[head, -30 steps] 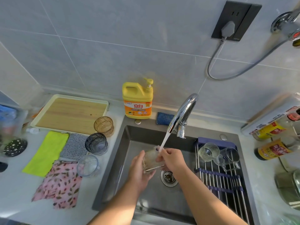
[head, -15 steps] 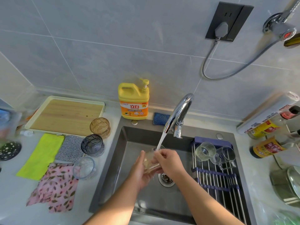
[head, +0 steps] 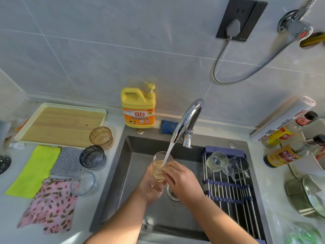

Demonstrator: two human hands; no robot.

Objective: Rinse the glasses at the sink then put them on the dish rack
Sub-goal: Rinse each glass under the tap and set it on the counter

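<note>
Facing up now: glass (head: pixel 161 167) under stream (head: pixel 169 150)

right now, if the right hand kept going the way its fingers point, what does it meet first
The clear glass: the right hand points left with its fingers already on it. Just past it, probably the left hand, which holds the glass too.

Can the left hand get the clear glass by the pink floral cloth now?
Probably not yet: the left hand grips the clear drinking glass under the tap stream, right hand on it. Nothing blocks the way over the grey sink rim to the counter glass; reach looks fine once freed.
</note>
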